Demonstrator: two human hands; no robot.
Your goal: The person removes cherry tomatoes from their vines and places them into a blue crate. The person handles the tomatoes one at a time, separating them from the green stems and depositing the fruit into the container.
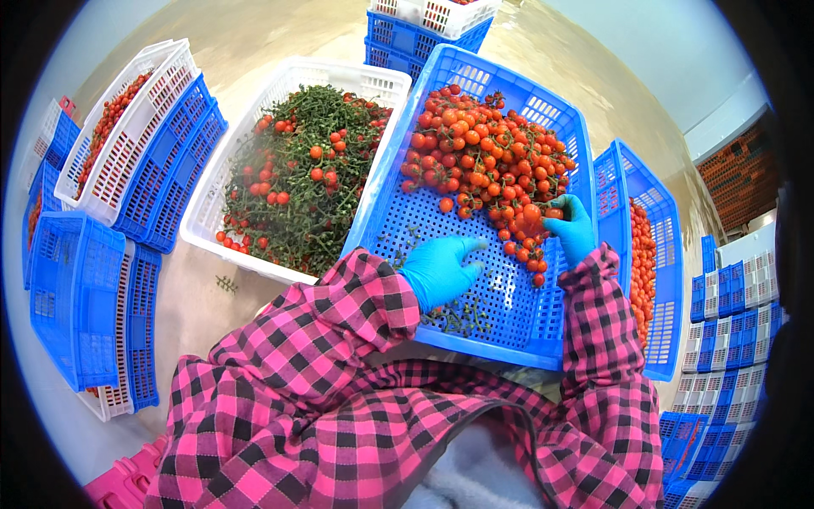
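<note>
A blue plastic crate (388, 219) with a perforated bottom lies before me, its far part heaped with red cherry tomatoes (489, 146). My right hand (572, 229), in a blue glove, pinches the upper part of a cherry tomato cluster (524, 245) at the heap's right edge; the cluster hangs down over the crate's bottom. My left hand (443, 270), gloved too, is over the crate's near left part, fingers apart and holding nothing. Bits of green stem (464, 318) lie near it. Left of this crate, a white crate (238, 254) holds green stems (311, 172) with some tomatoes among them.
At the left stand stacked blue and white crates (168, 159), the top one with tomatoes. On the right is a blue crate (664, 305) of tomatoes, with many stacked crates (731, 343) behind. Another stack (413, 38) stands beyond. A stem piece (226, 284) lies on the floor.
</note>
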